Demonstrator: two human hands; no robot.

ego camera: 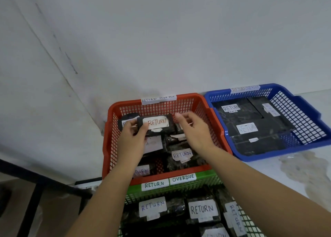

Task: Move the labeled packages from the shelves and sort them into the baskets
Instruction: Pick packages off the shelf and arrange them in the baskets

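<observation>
The green basket (179,188) sits nearest, already full, while above the red basket (211,114) the left hand (131,138) pinches a black RETURN package (157,124) and the right hand (193,129) hovers released, so a slack pinch could drop it label-down.

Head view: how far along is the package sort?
Done: black labeled packages already lie in the red basket, the blue basket and the green basket. In hand: the left hand holds a RETURN package over the red basket; the right hand hovers beside it, grip empty. Left: setting it down; the shelves are out of view.
</observation>
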